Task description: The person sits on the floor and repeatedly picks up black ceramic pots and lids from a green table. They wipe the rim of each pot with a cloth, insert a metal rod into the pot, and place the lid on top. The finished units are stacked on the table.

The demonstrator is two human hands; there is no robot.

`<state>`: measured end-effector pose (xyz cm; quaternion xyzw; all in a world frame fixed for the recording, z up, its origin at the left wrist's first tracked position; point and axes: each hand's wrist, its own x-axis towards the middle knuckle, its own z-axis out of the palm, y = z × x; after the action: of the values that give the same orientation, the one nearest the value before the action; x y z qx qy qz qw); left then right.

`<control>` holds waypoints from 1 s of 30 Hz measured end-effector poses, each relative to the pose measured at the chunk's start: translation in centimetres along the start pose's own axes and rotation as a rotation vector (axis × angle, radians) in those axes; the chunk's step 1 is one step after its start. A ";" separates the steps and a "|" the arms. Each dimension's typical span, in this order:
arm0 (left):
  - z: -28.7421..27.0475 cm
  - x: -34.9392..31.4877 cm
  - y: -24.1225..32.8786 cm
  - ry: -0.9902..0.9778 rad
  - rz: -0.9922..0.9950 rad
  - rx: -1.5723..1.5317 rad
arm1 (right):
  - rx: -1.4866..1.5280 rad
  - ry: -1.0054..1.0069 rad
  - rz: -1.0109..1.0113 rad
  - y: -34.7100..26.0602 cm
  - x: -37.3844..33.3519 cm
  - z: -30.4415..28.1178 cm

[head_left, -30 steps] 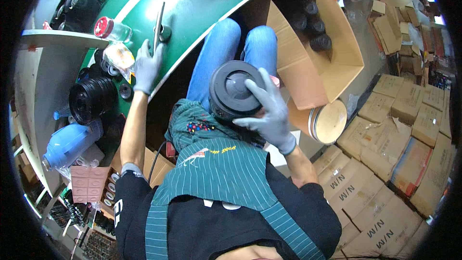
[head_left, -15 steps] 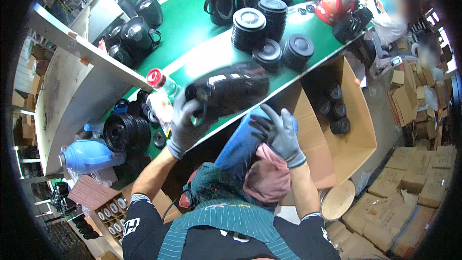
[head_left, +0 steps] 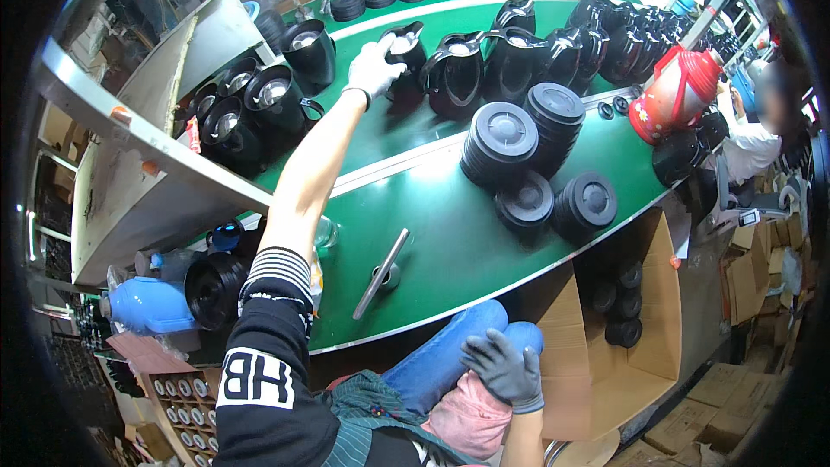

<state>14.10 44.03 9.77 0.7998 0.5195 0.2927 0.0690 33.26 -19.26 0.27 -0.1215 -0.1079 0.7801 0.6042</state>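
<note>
My left hand (head_left: 375, 71), in a light grey glove, reaches across the green table and grips a black jug (head_left: 405, 60) near its rim. The jug stands upright at the left end of a row of similar black jugs (head_left: 455, 76). Low over my lap is my right hand (head_left: 506, 372), in a dark grey glove, with its fingers loosely spread and holding nothing. Beneath it lies a pink cloth (head_left: 471, 415), and it is close to my jeans-covered knee.
A metal bar (head_left: 381, 273) stands tilted on the green table (head_left: 450, 259). Stacks of black lids (head_left: 501, 143) and a red flask (head_left: 674, 95) are to the right. More jugs (head_left: 272, 91) crowd the left. An open cardboard box (head_left: 661, 303) stands below the table edge.
The black jug has gone from the near table edge to the far row, with my left hand on it. My right hand has drawn back toward my lap. The view has shifted.
</note>
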 end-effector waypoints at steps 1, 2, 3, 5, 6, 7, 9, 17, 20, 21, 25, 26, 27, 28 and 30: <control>0.8 1.2 -1.4 -0.008 0.031 -0.046 | 0.031 -0.012 0.003 -0.1 0.1 0.0; 0.7 2.2 -0.8 -0.048 0.079 -0.134 | 0.035 0.005 -0.014 -0.1 0.0 0.1; 0.2 3.3 -0.4 -0.164 0.055 -0.238 | 0.025 0.033 -0.027 -0.2 -0.2 0.2; -0.6 3.7 -3.6 0.236 0.095 0.020 | 0.014 0.043 -0.031 -0.2 0.0 0.5; -0.9 3.8 -4.3 0.276 -0.030 0.323 | 0.014 0.036 -0.048 0.0 0.1 0.5; -1.4 3.8 -3.1 0.310 -0.147 0.609 | 0.011 0.048 -0.067 0.1 0.2 0.4; -2.9 3.4 -10.2 0.249 -0.154 0.921 | 0.021 0.041 -0.048 0.2 0.2 0.3; -5.7 0.5 -9.0 0.212 0.227 0.672 | -0.018 0.071 -0.016 -0.1 0.7 0.6; -10.5 -2.6 -6.6 0.240 0.306 0.647 | -0.161 0.089 0.011 -0.3 1.1 1.8; -12.3 -4.0 -3.9 0.264 0.369 0.642 | -0.256 0.124 0.019 -0.4 1.6 2.8; -22.2 -12.8 5.1 0.160 0.529 0.421 | -0.815 0.070 -0.044 -2.7 6.7 9.8; -23.9 -15.1 7.1 0.137 0.592 0.375 | -0.994 0.068 -0.144 -3.3 8.4 11.6; -24.7 -17.2 9.0 0.087 0.628 0.255 | -1.174 0.079 -0.249 -3.7 10.0 13.4; -26.1 -19.4 10.4 0.034 0.670 0.210 | -1.406 0.066 -0.423 -4.0 11.5 15.4; -27.9 -23.7 13.2 -0.067 0.735 0.151 | -1.822 0.007 -0.777 -4.4 13.6 19.3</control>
<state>2.57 12.01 28.68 0.9449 0.2153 0.2323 -0.0829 27.79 -5.38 19.13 -0.4981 -0.6973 0.1464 0.4942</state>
